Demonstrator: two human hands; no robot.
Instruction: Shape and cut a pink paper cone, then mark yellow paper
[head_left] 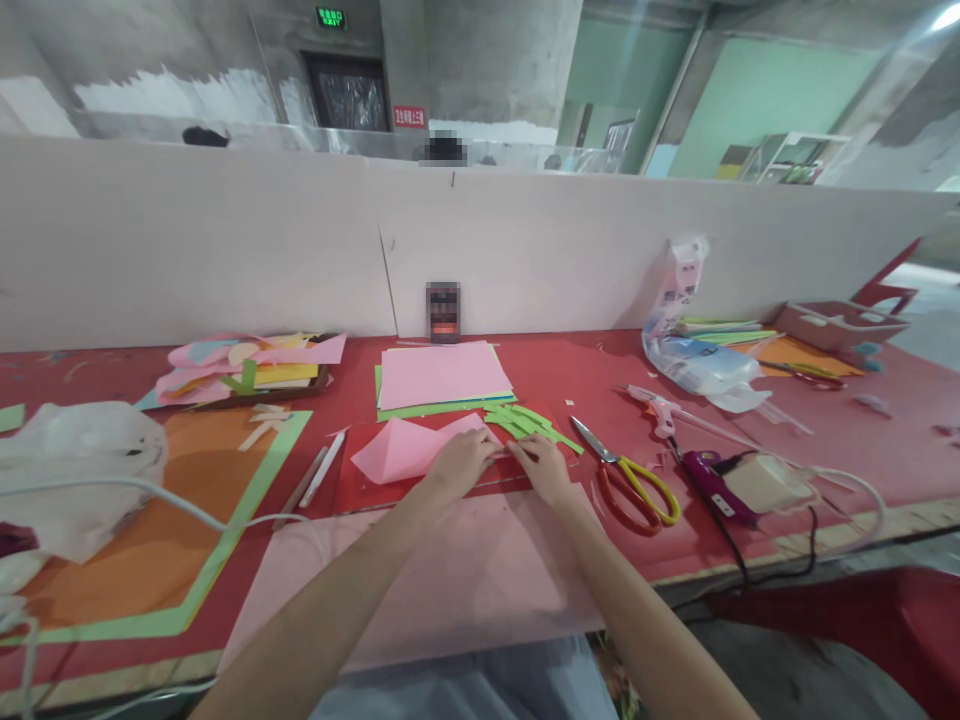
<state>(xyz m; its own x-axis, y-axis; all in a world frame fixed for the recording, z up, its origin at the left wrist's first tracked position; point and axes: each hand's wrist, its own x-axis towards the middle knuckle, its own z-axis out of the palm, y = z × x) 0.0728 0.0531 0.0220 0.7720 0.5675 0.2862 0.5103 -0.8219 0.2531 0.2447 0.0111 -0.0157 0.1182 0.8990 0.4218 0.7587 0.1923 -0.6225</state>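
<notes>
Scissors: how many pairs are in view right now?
2: one pair on the red tabletop right of the right hand; a second pair on orange paper, far right. More could be hidden.

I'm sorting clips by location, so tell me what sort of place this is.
Probably a paper-craft workshop: scissors, an apparent glue gun and stacked coloured paper lie on the red table.

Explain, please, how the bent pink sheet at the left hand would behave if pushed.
The pink sheet is probably light and floppy, because it looks thin and bends. Pushed, it would likely crease or buckle there; the left hand, over its right end, may keep it from sliding.
</notes>
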